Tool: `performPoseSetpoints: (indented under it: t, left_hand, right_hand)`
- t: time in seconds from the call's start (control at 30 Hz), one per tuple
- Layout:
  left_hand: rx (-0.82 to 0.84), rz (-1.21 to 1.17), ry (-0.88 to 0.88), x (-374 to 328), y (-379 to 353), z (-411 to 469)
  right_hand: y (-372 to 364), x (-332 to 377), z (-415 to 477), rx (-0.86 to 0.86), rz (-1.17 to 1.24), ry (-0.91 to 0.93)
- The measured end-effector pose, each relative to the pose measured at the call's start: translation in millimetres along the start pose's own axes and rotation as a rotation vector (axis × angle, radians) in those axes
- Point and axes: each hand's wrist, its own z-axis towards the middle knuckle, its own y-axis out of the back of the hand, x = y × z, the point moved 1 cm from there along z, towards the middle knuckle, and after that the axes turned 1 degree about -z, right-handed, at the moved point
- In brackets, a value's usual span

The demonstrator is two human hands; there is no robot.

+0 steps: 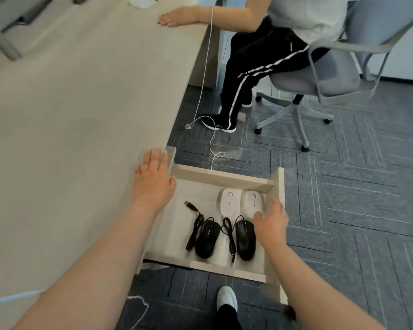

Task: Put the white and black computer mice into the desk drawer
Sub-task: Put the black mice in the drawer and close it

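The desk drawer (pixel 227 173) is pulled out to the right of the desk. Inside it lie two white mice, one (pixel 229 201) beside the other (pixel 251 203), at the far end. Two black wired mice, one (pixel 207 239) left and one (pixel 245 239) right, lie at the near end with coiled cables. My left hand (pixel 153 179) rests flat and empty at the desk edge by the drawer's left side. My right hand (pixel 271 221) hovers with spread fingers over the drawer's right side, touching the near end of the right white mouse and holding nothing.
The beige desk (pixel 81 115) fills the left. Another person sits on a grey swivel chair (pixel 320 79) at the back right, one hand on the desk. A white cable (pixel 205 79) hangs from the desk to the carpet. My white shoe (pixel 227 297) is below the drawer.
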Motion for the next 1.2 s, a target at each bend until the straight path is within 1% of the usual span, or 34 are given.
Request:
performPoseSetpoints:
  t: [0.03,0.1,0.17,0.27,0.43,0.63,0.87,1.03,1.2]
  left_hand:
    - [0.045,0.032,0.030,9,1,-1]
    - [0.080,0.078,0.029,21,0,-2]
    - [0.059,0.082,0.011,25,-1,-3]
    - [0.033,0.061,0.023,24,-1,-4]
    - [0.009,0.045,0.016,25,-2,-5]
    - [-0.013,-0.051,-0.008,28,3,-9]
    - [0.004,-0.047,-0.058,35,0,-15]
    - [-0.023,-0.087,-0.059,37,0,-15]
    - [-0.078,-0.205,-0.043,40,3,-16]
  right_hand:
    - [5,-3,-2,-0.001,-0.026,-0.009]
    - [7,-11,-3,0.019,-0.080,-0.041]
    - [6,-19,-3,0.046,-0.142,-0.071]
    - [1,-24,-5,0.078,-0.110,-0.122]
    - [-8,-25,-7,0.038,-0.108,-0.118]
    - [-20,-4,-15,0.004,0.046,-0.089]
    - [-51,31,-30,0.036,0.158,-0.071]
    - [-78,57,-40,0.108,0.206,-0.001]
    - [-101,84,-48,0.231,0.374,-0.039]
